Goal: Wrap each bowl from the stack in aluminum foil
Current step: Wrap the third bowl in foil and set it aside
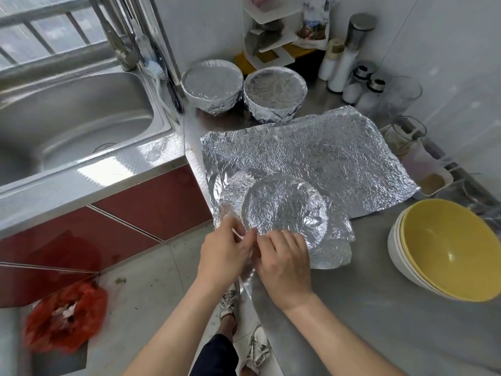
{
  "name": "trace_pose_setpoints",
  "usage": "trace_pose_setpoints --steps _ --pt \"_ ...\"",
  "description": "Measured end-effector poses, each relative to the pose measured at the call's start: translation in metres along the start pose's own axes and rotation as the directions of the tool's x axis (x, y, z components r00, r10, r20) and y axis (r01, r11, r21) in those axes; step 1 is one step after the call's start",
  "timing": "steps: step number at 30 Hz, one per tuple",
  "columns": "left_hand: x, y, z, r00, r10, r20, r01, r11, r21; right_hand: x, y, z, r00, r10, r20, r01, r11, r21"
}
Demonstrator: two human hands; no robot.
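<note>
My left hand [225, 251] and right hand [284, 256] pinch the crinkled aluminium foil sheet [333, 248] at the near rim of the foil-covered round bowl [282, 207], fingers closed, tucking it under. The yellow-lined bowl stack [444, 251] waits within reach.

Foil hides the bowl [284, 210]; the yellow bowl stack [444, 251] runs off the right edge; fingertips tuck beneath foil.

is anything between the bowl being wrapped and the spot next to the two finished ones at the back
Only the loose foil sheet, lying flat on the counter between the half-wrapped bowl and the two wrapped bowls. Nothing upright blocks the way.
</note>
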State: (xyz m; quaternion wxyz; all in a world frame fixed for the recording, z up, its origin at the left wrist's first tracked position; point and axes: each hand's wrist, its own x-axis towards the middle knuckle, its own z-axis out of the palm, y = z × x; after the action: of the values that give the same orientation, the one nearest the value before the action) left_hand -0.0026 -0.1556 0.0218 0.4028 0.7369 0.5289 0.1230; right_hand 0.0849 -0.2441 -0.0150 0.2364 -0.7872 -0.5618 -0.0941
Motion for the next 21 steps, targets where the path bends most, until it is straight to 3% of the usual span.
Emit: trace_pose_setpoints --steps 4,9,16,19,21 --pt "0.003 0.0 0.001 0.996 -0.083 0.021 0.078 0.981 0.18 -0.001 0.007 -0.014 0.995 -0.014 0.102 0.009 0.999 0.053" --pt "0.004 0.003 0.005 0.988 -0.151 0.039 0.138 0.965 0.222 -0.002 0.034 -0.04 0.993 -0.034 0.115 0.021 0.993 0.114" --pt "0.007 0.006 0.011 0.979 -0.184 0.085 0.178 0.982 0.069 -0.005 0.06 -0.033 0.994 0.019 0.107 -0.031 0.994 0.108" --pt "0.007 0.003 0.014 0.982 -0.173 0.078 0.17 0.984 0.044 -0.002 0.061 -0.032 0.993 0.117 0.012 -0.117 0.974 0.192" --pt "0.008 0.001 0.012 0.984 -0.162 0.079 0.157 0.985 0.063 0.004 0.065 -0.036 0.955 0.288 -0.072 -0.261 0.93 0.259"
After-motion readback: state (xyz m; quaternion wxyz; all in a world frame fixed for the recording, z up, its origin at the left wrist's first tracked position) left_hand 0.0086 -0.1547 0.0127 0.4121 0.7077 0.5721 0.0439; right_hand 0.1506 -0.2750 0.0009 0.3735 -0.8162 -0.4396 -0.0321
